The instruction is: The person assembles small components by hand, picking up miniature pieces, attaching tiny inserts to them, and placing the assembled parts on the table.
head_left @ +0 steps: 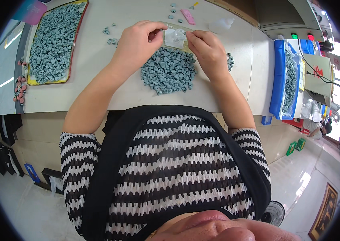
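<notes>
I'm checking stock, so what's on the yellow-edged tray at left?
Small grey-green pieces cover most of the yellow-edged tray; its bottom beneath them is hidden.

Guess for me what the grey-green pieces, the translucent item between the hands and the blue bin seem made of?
Grey-green pieces: possibly stone or moulded plastic; opaque, mostly matt, with lumpy outlines.

Translucent item: probably clear plastic, though glass isn't ruled out; pale highlights and a see-through look suggest it.

Blue bin: likely plastic, going by its smooth, evenly coloured wall.
</notes>
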Motion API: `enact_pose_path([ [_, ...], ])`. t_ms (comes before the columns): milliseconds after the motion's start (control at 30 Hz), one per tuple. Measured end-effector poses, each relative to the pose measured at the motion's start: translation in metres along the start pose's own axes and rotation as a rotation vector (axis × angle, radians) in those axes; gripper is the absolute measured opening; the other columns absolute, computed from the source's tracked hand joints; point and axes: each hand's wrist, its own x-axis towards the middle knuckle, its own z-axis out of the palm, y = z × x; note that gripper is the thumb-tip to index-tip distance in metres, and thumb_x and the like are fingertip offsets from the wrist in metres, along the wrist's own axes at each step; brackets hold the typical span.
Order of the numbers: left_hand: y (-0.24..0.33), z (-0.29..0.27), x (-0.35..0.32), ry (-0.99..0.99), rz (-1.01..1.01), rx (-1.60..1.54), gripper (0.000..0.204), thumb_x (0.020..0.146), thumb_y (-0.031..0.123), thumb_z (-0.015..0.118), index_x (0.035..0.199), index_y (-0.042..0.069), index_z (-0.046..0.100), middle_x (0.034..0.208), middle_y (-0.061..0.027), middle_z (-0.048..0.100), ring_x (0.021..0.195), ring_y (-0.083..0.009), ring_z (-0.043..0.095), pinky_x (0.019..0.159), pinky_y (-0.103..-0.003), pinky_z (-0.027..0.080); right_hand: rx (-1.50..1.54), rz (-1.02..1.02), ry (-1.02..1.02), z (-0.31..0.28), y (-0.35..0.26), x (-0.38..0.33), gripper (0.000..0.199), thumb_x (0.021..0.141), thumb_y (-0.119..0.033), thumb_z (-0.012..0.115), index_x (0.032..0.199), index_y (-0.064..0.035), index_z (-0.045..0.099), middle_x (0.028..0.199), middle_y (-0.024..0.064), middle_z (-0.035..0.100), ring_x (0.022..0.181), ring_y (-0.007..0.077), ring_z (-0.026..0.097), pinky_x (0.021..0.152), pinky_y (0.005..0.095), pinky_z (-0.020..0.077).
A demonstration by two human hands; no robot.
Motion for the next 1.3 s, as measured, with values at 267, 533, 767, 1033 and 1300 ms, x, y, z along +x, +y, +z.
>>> enact_pose_path([
  [267,0.008,0.004,-0.005,-0.08,-0.079,-0.155,0.019,0.091,0.005,0.059,0.107,0.001,0.068,0.093,-0.0026,0.062,0.071,-0.0078,0.05,0.066,-0.022,0.044,0.047,0.107,0.113,0.001,-0.009,0.002,0.022,0.074,-0.002,0.074,0.096,-0.0021,0.07,0.088,0.0078,0.066,0.075,0.0223,0.064,0.066,0.0327,0.0537],
  [533,0.008,0.012,-0.004,-0.082,-0.111,-0.363,0.02,0.09,0.001,0.06,0.11,-0.002,0.064,0.096,-0.0032,0.063,0.086,-0.0073,0.058,0.076,-0.022,0.049,0.76,0.831,0.054,-0.008,-0.022,0.007,0.015,0.085,-0.006,0.07,0.097,0.003,0.071,0.081,0.0045,0.068,0.07,0.0094,0.062,0.064,0.0217,0.0504],
  [767,0.008,0.01,-0.002,-0.088,-0.176,-0.465,0.017,0.09,0.003,0.063,0.106,-0.003,0.063,0.093,-0.0031,0.064,0.086,-0.0075,0.059,0.078,-0.022,0.049,0.985,0.965,-0.058,-0.016,-0.021,0.008,0.023,0.089,-0.015,0.067,0.099,0.006,0.069,0.08,0.0053,0.068,0.07,0.0082,0.059,0.065,0.0218,0.0486],
  [1033,0.01,0.014,-0.006,-0.119,-0.144,-0.404,0.018,0.093,0.01,0.062,0.105,-0.003,0.063,0.091,-0.0023,0.066,0.083,-0.0077,0.058,0.075,-0.023,0.047,0.972,0.953,-0.064,-0.013,-0.023,0.005,0.02,0.088,-0.013,0.068,0.098,0.0047,0.068,0.079,0.0031,0.067,0.068,0.0072,0.059,0.064,0.0215,0.0483],
  [1300,0.008,0.021,-0.009,-0.098,-0.006,-0.282,0.018,0.094,0.016,0.057,0.101,0.0,0.063,0.085,-0.011,0.064,0.071,-0.0202,0.058,0.066,-0.032,0.045,0.574,0.611,0.101,-0.003,-0.025,0.001,0.012,0.079,-0.004,0.073,0.091,-0.0008,0.071,0.08,0.006,0.068,0.069,0.0108,0.063,0.064,0.0223,0.0505],
])
